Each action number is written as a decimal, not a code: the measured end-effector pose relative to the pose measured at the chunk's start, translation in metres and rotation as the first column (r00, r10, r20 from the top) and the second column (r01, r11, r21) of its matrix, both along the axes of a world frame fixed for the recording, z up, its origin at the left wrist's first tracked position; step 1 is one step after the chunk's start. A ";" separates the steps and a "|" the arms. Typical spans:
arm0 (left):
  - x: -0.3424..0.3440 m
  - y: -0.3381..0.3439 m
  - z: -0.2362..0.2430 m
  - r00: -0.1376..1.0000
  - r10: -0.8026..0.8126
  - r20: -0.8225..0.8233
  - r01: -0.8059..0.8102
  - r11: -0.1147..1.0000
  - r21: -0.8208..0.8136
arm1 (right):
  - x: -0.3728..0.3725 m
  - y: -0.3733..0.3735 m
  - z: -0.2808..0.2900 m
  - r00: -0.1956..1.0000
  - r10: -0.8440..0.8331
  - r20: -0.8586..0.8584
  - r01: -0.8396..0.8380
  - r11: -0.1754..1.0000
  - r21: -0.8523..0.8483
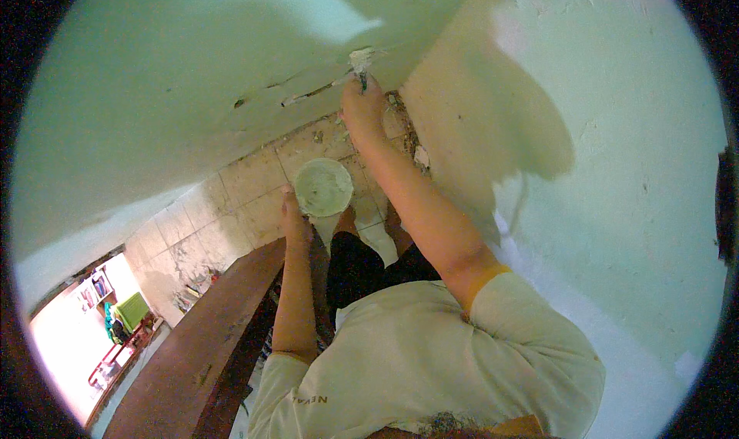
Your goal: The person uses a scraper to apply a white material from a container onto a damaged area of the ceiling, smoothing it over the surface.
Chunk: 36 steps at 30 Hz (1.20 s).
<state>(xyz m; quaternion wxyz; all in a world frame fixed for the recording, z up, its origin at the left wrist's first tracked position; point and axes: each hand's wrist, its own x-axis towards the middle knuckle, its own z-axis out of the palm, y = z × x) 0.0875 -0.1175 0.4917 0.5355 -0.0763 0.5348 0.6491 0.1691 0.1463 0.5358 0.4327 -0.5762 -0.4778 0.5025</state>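
My right hand (362,104) is raised and closed around a putty knife (360,60), whose blade, loaded with white filler, presses against a pale green wall near a long crack (308,94). My left hand (295,220) hangs lower and grips the rim of a round white bucket of filler (323,186), held above the tiled floor. My bare feet show below the bucket.
A cream unpainted patch (477,116) covers the wall right of the knife. A brown wooden bench or plank (208,331) runs along the lower left. Tiled floor (239,200) with paint flecks lies below. A bright doorway with shelves (100,323) opens at far left.
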 end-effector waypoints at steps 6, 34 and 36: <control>0.009 -0.009 -0.008 0.993 -0.007 -0.119 0.003 0.999 -0.038 | 0.050 0.003 -0.008 1.000 -0.012 -0.026 0.005 0.964 -0.265; 0.006 -0.005 0.004 0.996 -0.061 -0.067 0.056 0.996 -0.071 | 0.033 -0.013 0.055 0.975 0.076 0.211 -0.070 0.997 -0.036; 0.002 -0.003 0.000 0.985 -0.111 -0.131 0.100 0.991 -0.085 | 0.031 0.010 0.041 0.942 0.133 0.308 -0.131 0.991 -0.029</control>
